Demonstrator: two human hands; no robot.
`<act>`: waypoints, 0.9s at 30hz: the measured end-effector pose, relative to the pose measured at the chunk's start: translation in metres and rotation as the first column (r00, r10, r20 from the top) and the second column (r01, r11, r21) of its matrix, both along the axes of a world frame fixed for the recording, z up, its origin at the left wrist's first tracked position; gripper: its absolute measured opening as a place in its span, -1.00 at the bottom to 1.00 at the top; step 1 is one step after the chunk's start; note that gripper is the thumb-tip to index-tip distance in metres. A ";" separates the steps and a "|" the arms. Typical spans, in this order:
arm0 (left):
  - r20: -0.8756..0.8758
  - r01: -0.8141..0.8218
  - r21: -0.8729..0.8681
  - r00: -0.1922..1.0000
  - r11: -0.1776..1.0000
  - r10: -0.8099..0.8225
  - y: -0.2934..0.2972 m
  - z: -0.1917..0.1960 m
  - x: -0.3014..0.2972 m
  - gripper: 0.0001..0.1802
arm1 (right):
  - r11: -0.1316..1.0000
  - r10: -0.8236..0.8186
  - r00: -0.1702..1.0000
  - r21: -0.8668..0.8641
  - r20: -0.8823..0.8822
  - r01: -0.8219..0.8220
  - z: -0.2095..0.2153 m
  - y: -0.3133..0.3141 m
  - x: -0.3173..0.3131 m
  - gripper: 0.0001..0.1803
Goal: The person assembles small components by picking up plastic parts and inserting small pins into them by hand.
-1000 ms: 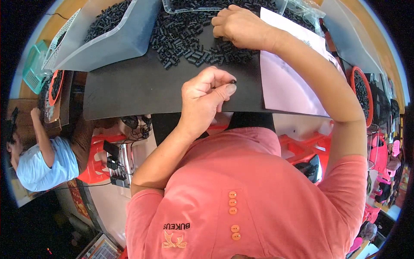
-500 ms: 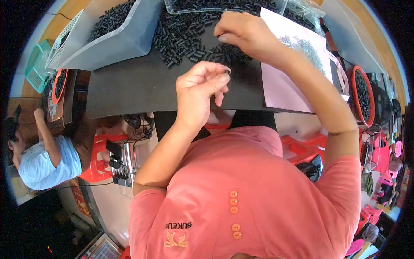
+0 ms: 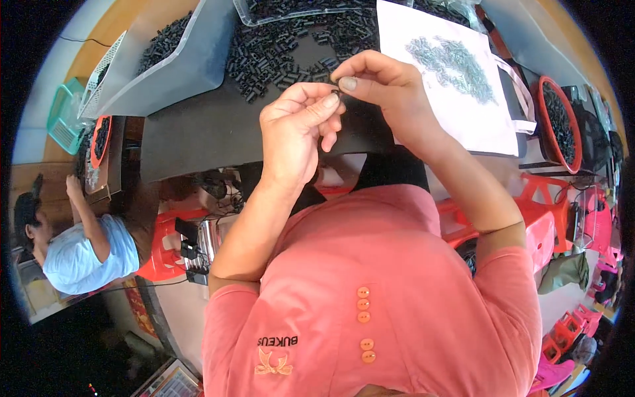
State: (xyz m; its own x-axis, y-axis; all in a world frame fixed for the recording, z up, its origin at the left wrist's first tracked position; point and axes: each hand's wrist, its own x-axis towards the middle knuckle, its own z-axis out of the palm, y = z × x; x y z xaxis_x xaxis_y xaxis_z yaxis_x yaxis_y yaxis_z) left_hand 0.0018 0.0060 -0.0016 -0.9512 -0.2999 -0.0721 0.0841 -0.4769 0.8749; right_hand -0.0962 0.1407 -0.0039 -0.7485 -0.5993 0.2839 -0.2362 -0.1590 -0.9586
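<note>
My left hand (image 3: 291, 129) pinches a small black part (image 3: 336, 93) between thumb and forefinger, its other fingers curled. My right hand (image 3: 390, 92) meets it from the right, thumb and forefinger closed at the same part; whatever it holds is too small to make out. Beyond both hands, a spread of short black cylindrical pieces (image 3: 268, 69) covers the far part of the dark table (image 3: 198, 135). Many small silvery-green pieces (image 3: 453, 66) lie on a white cloth bag (image 3: 489, 129) to the right.
A tall translucent bin (image 3: 192, 73) with black pieces stands at the left, and another clear bin (image 3: 317, 12) at the back. A red-rimmed basket (image 3: 577, 145) of black pieces is at the far right. A co-worker in light blue (image 3: 96, 255) sits at the left.
My right hand has come from the far pile toward me, and its fingertips now meet those of my left hand. The left hand keeps its pinch. The view has shifted slightly.
</note>
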 end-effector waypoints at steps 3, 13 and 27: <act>0.009 0.000 -0.019 1.000 1.000 0.000 0.004 0.001 0.003 -0.86 | 1.000 0.019 1.000 -0.020 -0.007 -0.019 -0.005 0.005 0.002 -0.86; 0.019 0.036 -0.007 0.999 0.999 -0.036 0.008 0.001 0.006 -0.86 | 0.998 0.061 0.992 0.000 -0.115 -0.061 -0.008 0.010 -0.001 -0.86; 0.061 -0.006 -0.069 0.998 0.998 0.010 0.005 0.002 0.007 -0.86 | 0.996 0.034 0.996 -0.083 0.077 -0.027 -0.009 0.004 0.012 -0.86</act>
State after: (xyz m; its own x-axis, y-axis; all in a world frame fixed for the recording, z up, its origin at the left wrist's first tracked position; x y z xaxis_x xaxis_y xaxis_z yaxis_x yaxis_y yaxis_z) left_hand 0.0084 0.0111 0.0005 -0.9433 -0.3138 -0.1086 0.0333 -0.4148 0.9093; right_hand -0.0839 0.1450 -0.0134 -0.7521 -0.5993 0.2742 -0.1546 -0.2440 -0.9574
